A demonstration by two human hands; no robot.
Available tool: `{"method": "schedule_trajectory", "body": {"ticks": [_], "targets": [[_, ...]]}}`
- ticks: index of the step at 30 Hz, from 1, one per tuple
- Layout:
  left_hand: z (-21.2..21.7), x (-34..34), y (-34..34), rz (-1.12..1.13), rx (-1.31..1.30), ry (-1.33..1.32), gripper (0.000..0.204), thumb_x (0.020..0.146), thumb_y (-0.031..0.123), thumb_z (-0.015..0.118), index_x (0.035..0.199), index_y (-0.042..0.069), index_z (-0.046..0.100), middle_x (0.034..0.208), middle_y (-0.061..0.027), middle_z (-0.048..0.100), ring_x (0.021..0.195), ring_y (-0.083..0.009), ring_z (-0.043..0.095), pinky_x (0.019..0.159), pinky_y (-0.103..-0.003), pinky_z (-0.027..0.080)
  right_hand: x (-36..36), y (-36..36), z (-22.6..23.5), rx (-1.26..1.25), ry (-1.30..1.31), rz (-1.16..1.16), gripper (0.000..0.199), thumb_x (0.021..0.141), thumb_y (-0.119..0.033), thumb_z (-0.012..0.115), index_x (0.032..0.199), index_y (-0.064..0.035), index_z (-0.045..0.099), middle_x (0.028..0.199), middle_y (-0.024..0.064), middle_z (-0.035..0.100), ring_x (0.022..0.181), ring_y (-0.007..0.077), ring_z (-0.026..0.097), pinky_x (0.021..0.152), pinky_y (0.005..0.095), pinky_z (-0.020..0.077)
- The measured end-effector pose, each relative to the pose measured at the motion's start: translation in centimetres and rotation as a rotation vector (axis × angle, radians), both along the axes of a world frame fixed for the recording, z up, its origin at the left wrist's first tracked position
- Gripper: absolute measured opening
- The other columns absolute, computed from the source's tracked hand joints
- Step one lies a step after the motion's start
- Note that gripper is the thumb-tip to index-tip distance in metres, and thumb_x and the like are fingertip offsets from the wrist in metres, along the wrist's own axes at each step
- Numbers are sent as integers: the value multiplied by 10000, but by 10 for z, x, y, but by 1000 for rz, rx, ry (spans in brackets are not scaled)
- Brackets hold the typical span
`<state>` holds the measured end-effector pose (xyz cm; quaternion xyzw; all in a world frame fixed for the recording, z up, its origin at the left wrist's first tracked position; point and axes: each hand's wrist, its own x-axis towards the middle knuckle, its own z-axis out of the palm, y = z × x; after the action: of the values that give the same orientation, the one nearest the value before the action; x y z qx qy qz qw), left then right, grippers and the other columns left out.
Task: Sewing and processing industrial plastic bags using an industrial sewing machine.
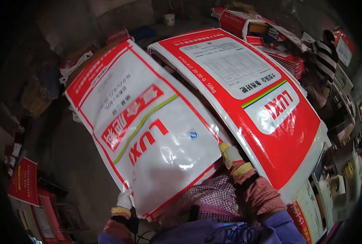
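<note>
The white sack (pixel 177 156) lies printed face up directly in front of you, its long axis slanting away to the left, with the red sack (pixel 288 142) just beside it on the right. Your 2 gloved hands hold opposite edges: the left hand (pixel 124 200) has its grip closed on the left edge near the close corner, and the right hand (pixel 229 156) has its grip closed on the right edge.

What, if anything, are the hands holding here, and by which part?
The mostly white bag, seemingly pinched by its side edges near the lower corners: left hand on the left edge, right hand on the right.
</note>
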<state>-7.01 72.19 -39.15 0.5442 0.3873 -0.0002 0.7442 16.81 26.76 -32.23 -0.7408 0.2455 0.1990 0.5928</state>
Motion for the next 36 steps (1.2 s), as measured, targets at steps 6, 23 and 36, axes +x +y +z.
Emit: {"method": "schedule_trajectory", "body": {"ticks": [6,23,36], "targets": [[-69,-30,25,-973,1446,197,229,803,234,579,828,8,608,741,-133,617,692,-209,595,629,-321,454,8,-5,-1,33,-99,125,259,878,-277,511,928,-32,579,661,52,529,562,188,474,512,350,391],[27,120,-45,-551,1488,156,357,742,148,606,1056,-10,543,982,-152,583,945,-261,558,829,-334,437,-64,-49,5,137,-412,4,269,828,-254,577,959,-19,599,874,91,613,760,195,558,658,317,454],[231,109,-513,-1437,977,-1411,339,694,127,641,985,-15,541,1201,-181,486,1049,-333,503,882,-380,400,-213,-99,-7,-345,-684,-17,226,826,-248,541,989,-102,595,905,99,608,792,200,595,676,334,479]]}}
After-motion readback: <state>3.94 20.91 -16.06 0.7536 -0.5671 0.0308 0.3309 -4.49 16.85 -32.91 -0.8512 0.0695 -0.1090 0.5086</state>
